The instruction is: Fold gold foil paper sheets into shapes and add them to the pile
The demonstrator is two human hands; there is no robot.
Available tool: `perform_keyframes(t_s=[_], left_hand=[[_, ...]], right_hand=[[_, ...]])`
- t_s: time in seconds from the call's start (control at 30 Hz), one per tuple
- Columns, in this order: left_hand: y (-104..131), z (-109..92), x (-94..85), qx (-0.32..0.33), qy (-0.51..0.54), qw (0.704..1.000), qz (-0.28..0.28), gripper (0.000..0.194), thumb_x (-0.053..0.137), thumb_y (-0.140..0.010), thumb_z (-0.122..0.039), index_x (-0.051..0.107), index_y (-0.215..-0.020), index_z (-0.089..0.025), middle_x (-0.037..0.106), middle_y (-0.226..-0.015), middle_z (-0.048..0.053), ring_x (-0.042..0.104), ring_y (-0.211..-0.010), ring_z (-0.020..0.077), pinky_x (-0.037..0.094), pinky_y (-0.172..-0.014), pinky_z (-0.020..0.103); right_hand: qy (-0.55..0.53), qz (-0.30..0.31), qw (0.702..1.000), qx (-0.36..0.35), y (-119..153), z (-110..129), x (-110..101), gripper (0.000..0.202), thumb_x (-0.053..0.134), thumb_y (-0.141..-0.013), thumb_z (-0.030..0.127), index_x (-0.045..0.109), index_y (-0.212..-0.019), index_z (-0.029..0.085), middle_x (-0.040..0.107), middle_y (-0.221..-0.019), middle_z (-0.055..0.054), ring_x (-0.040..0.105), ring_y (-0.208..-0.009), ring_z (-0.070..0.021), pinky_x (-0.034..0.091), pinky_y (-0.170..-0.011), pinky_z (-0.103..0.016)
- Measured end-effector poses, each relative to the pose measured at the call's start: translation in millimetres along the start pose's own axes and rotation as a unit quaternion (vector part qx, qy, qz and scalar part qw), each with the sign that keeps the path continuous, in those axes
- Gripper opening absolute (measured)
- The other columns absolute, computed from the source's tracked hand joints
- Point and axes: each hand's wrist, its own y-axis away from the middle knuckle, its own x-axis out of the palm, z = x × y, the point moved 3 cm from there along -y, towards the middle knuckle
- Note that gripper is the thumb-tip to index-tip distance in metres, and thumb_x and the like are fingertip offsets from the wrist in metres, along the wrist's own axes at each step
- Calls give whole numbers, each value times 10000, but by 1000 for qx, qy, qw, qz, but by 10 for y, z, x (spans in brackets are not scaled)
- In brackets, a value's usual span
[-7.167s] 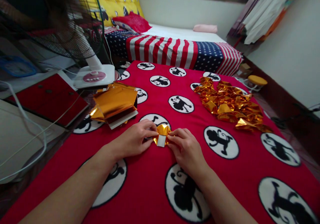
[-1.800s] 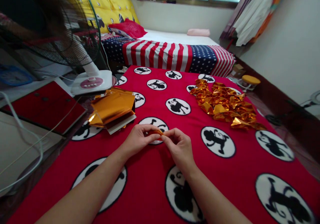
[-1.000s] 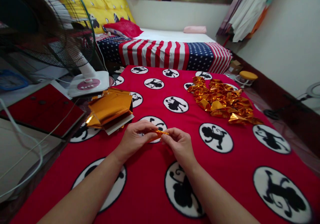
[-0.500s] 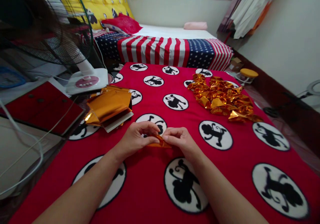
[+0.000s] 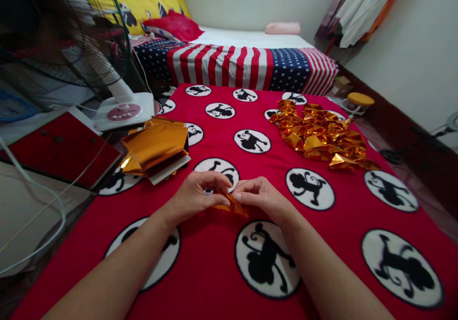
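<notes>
Here at the centre, my left hand (image 5: 200,193) and right hand (image 5: 263,196) meet over the red cloth with monkey prints (image 5: 214,234)! Both grips are closed on one small piece of gold foil (image 5: 234,205), thumbs and fingers pinching it from either side, its lower point poking out between them. Over on the left, just beside the base of the white fan (image 5: 123,110), lies the stack of gold sheets (image 5: 155,143), loosely piled, one pale edge jutting out on the near side. And on the far right of the cloth, a heap of folded gold foil pieces (image 5: 318,131), crumpled-looking and shiny! Further left, a dark red panel (image 5: 64,148) with a pale cord (image 5: 77,177) running across it. At the far end, the bed (image 5: 229,67) wears stars and stripes, with a red pillow (image 5: 177,26) at its left; a yellow-topped stool (image 5: 360,99) stands far right.
</notes>
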Motion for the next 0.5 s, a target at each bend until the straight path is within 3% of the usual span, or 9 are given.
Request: perform_keyframes(t_s=[0.2,0.5], left_hand=[[1,-5,6,-14,-10,1000,4,193,783,-673,-225,718,-826,-127,712,-749,51,638,-658,131,532,-633,221],[-11,22,8,-62,0,998,0,136,766,-645,-155,747,-777,-131,713,-692,19,618,-602,104,500,-584,181]], right_hand=[[8,-12,1000,3,-2,21,15,278,779,-658,417,741,-679,143,657,-665,-25,565,-621,-127,436,-582,-234],[8,-40,999,14,-8,-15,57,252,768,-668,379,717,-672,132,662,-621,-12,546,-545,-91,403,-530,-203]])
